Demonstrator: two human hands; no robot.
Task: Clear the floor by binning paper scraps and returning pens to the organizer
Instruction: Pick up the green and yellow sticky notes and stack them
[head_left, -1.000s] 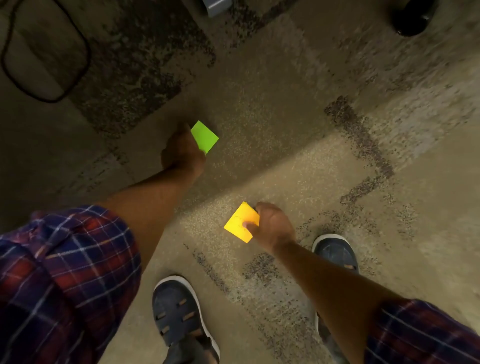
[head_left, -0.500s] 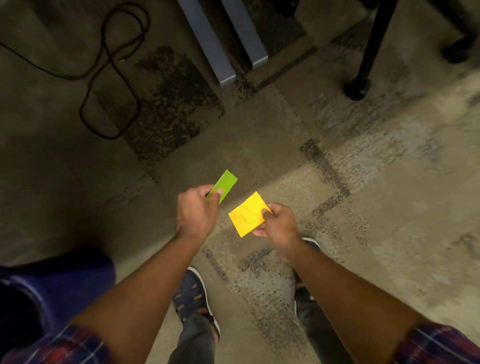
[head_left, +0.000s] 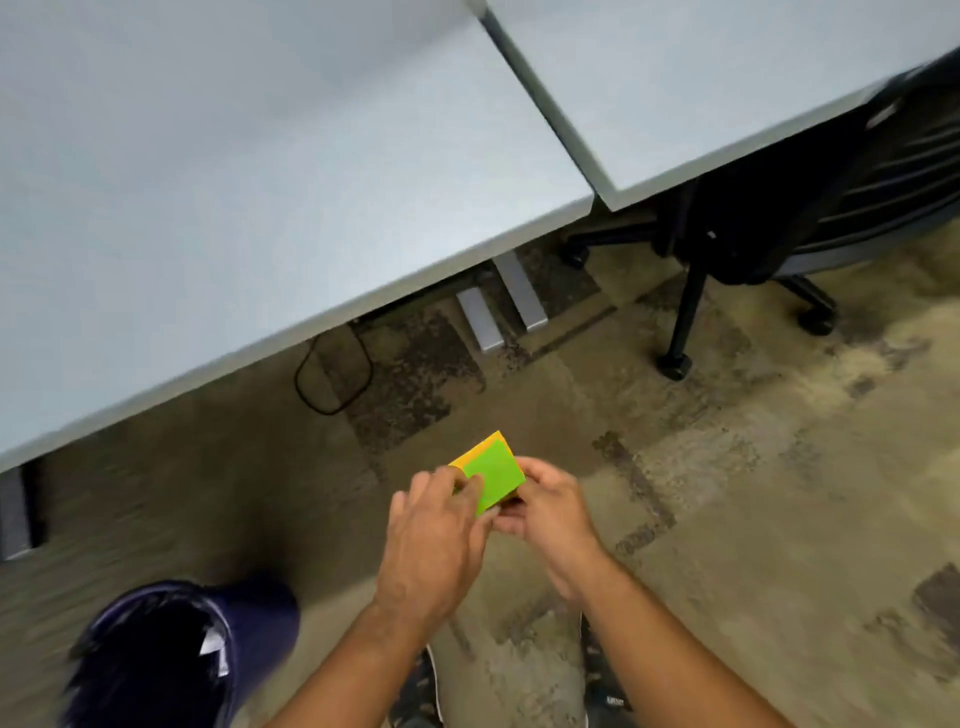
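A green paper note (head_left: 493, 475) lies stacked on top of a yellow paper note (head_left: 475, 451), whose edge shows along the upper left. Both are held in the air in front of me. My left hand (head_left: 434, 540) pinches the stack from the left with its thumb on the green note. My right hand (head_left: 553, 512) holds the stack from the right and underneath. A dark blue bin (head_left: 171, 654) with a black liner stands on the carpet at the lower left, below and left of my hands. No pens or organizer are in view.
Two grey-white desks (head_left: 234, 171) fill the upper half, with grey metal feet (head_left: 501, 304) beneath. A black cable (head_left: 332, 376) loops on the carpet under the desk. A black office chair (head_left: 810, 208) stands at the upper right. My shoes (head_left: 431, 696) show at the bottom.
My hands came together and the green note now lies on the yellow one. The view tilted up, bringing the desks, the chair and the bin into sight.
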